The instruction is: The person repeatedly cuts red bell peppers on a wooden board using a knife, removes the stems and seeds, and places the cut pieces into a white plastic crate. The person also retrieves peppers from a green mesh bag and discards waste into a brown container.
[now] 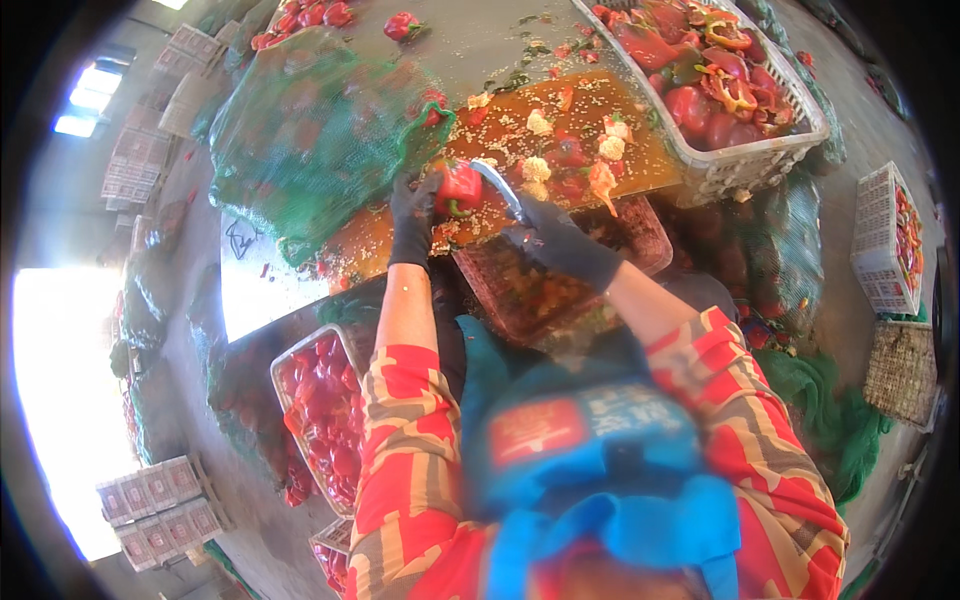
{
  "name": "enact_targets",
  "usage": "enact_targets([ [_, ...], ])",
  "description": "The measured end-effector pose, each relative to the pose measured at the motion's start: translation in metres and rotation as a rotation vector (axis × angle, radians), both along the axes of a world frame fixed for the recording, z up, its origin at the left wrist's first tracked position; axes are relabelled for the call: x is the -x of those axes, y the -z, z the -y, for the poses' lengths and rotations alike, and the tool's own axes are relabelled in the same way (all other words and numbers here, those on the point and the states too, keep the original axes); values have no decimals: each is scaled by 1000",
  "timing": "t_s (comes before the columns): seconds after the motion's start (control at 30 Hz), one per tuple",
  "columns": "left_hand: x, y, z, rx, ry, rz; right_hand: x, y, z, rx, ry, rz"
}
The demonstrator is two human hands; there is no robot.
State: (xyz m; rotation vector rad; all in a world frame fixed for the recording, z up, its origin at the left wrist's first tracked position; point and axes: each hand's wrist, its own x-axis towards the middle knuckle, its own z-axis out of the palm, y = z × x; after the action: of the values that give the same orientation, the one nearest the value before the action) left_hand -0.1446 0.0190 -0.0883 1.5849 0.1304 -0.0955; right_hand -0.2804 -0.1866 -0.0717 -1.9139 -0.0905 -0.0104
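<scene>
A red bell pepper (459, 187) with a green stem is in my gloved left hand (415, 214), above the front of an orange-brown cutting board (637, 165). My gloved right hand (551, 232) grips a curved knife (495, 184), its blade close to the pepper's right side; I cannot tell whether it touches. Seeds and cut pepper cores (535, 169) lie scattered on the board to the right. Just left of my left hand, the opening of a green mesh sack (315, 135) full of peppers faces the board.
Right of the board stands a white plastic crate (787, 142) of cut peppers. A reddish tub (491, 289) with scraps sits below the board's edge. Another crate (281, 382) of red peppers stands by my left arm. One loose pepper (402, 26) lies farther back on the table (465, 56).
</scene>
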Motion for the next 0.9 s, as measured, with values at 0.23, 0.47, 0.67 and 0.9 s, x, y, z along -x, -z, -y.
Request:
enact_targets([
  [0.23,40,-6,25,-62,270,-108,-4,25,-5,-290,63,-217],
  [0.47,78,-43,32,-355,278,570,-21,12,-7,-301,127,114],
  [0.67,63,-12,28,-165,161,378,-14,5,-4,260,60,161],
  [0.9,67,-12,32,-534,130,575,-21,25,-2,318,-52,168],
])
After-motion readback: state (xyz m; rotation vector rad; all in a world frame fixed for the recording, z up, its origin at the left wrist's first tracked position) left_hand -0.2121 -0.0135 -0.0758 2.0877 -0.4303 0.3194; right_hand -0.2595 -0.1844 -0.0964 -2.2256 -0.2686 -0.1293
